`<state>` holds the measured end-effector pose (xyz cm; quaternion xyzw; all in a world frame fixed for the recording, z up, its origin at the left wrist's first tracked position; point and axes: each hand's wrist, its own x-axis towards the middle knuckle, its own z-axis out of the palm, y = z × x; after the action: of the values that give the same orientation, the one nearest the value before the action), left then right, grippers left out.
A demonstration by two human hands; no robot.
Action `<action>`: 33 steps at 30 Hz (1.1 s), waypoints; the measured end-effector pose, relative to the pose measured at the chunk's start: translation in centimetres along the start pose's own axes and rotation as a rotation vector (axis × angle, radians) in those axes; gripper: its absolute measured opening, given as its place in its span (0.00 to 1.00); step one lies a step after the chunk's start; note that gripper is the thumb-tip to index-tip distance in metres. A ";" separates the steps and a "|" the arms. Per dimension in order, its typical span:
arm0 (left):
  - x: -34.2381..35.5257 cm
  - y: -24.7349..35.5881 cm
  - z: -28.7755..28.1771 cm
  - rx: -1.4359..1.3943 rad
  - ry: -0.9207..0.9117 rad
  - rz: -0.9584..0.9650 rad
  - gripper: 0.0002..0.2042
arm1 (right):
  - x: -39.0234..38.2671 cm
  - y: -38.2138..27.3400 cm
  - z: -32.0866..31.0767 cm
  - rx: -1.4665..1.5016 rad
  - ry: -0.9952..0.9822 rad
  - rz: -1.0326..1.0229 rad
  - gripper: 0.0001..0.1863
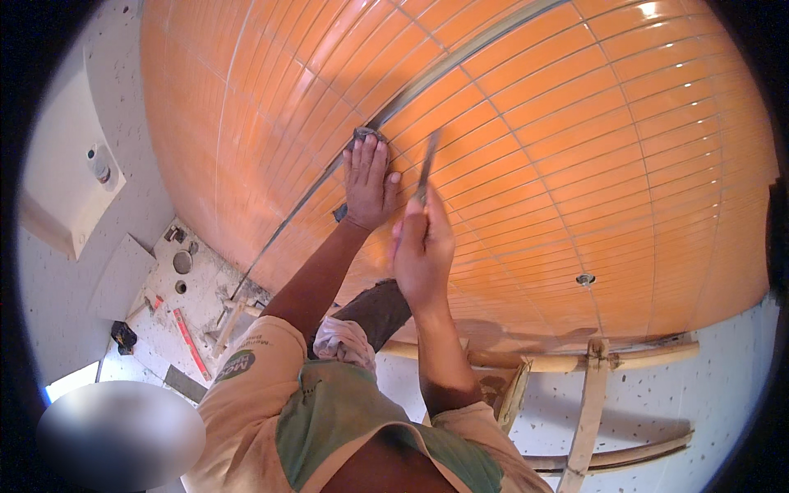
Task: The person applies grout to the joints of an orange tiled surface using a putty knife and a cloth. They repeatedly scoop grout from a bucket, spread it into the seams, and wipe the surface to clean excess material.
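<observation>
My left hand lies against the orange tiled wall, its fingers extended over a crumpled dark grey rag. The rag is pressed onto a wide dark joint that runs diagonally between the tiles. Just to the right, my right hand is closed around the handle of a narrow-bladed knife. The blade points up and away, and is slightly blurred; whether it touches the tiles I cannot tell. My fingers hide most of the handle. A small dark scrap shows beside my left wrist.
Wooden poles form a frame at the lower right. A red level-like bar lies on the speckled surface at left, near a black bag. A small bottle stands on a white ledge. A round metal fitting pierces the tiles.
</observation>
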<state>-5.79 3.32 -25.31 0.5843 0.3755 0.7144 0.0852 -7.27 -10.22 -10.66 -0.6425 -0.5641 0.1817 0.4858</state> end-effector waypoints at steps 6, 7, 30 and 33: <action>0.2 -0.3 0.4 0.021 0.045 0.017 0.26 | -0.1 -3.1 -0.5 0.086 0.078 0.018 0.22; 0.2 -0.2 0.3 0.018 0.046 0.021 0.26 | 0.3 -3.6 -0.4 0.083 0.091 0.006 0.22; -0.4 -1.2 1.1 0.067 0.070 0.038 0.27 | 0.0 1.1 2.5 -0.038 0.035 -0.009 0.19; 0.0 -0.1 0.5 0.020 0.086 0.016 0.26 | 0.8 0.2 2.5 0.061 0.076 -0.051 0.17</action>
<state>-5.39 3.60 -25.32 0.5569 0.3813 0.7357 0.0575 -8.83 -8.48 -11.76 -0.6193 -0.5555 0.1619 0.5307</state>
